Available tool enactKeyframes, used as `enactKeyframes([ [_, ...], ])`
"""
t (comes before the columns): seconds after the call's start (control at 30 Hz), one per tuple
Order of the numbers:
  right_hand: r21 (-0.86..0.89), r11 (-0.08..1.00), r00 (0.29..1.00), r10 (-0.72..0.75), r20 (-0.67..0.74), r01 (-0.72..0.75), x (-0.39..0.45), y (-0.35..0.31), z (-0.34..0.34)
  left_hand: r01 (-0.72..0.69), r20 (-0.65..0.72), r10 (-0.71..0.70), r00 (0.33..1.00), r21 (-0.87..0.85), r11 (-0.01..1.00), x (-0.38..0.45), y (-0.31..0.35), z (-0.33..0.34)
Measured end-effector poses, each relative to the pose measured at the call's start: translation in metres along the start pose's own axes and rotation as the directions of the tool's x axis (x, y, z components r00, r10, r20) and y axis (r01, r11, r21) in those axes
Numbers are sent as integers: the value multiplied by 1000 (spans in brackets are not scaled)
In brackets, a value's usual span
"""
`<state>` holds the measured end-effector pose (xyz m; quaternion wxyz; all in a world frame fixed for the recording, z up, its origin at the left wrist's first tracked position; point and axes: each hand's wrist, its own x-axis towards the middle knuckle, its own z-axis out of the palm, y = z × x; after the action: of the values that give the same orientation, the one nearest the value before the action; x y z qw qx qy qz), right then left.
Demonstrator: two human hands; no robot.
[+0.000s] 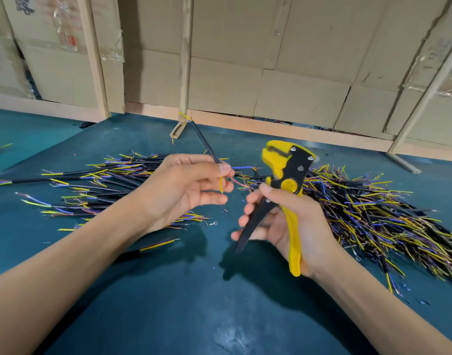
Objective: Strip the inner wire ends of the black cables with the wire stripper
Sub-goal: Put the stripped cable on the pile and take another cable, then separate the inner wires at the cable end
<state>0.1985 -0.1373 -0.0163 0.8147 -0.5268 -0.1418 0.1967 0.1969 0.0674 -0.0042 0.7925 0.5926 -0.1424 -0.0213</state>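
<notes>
Left hand [183, 185] up over the middle of the table, thumb and fingertips pinching one black cable [205, 143] right where the jacket ends; the cable runs up and away toward eleven o'clock, its far end fanning yellow and blue up by the wooden post [185, 73]. From the pinch, a yellow inner wire [221, 184] droops down across the fingers, a blue one [241, 167] pokes out toward three o'clock, a reddish one [239, 183] curls toward the tool. Right hand [289, 226] wrapped round the wire stripper [286, 180], fingers curled on the black lever, the yellow handle lying in the palm; the yellow head points up at twelve o'clock, just beside the wire ends but not yet on them.

Handling, by my reckoning: the cable looks light and fairly stiff, holding its line unsupported; the inner wires are thin, soft and springy, so they'll wander unless pinched close to the jacket, just where the grip sits now. The exposed strands look fine and easily nicked; a gentle squeeze seems wise.

More stock all round: a heap of cut cables [109, 185] at nine o'clock of the hands, a denser heap [373, 208] at three o'clock, both on the green table [168, 290].

Writing: the cardboard boxes [48, 29] at ten o'clock carry red print under tape, too blurred to read; no brand legible on the stripper.
</notes>
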Motion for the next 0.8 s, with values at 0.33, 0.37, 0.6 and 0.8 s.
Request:
enactKeyframes([
  [0.33,-148,986,968,110,225,-78,-6,6,1,-66,-114,62,991,-25,998,3,3,-2],
  [0.37,-153,985,968,112,223,-78,-6,6,0,-65,-121,61,991,-26,998,3,2,-2],
  [0.6,-184,977,983,132,125,-107,-7,7,5,-53,-115,53,992,7,999,1,2,4],
  [0.8,-123,983,991,133,-29,-135,-10,19,15,-66,-166,94,982,165,984,-1,6,5],
])
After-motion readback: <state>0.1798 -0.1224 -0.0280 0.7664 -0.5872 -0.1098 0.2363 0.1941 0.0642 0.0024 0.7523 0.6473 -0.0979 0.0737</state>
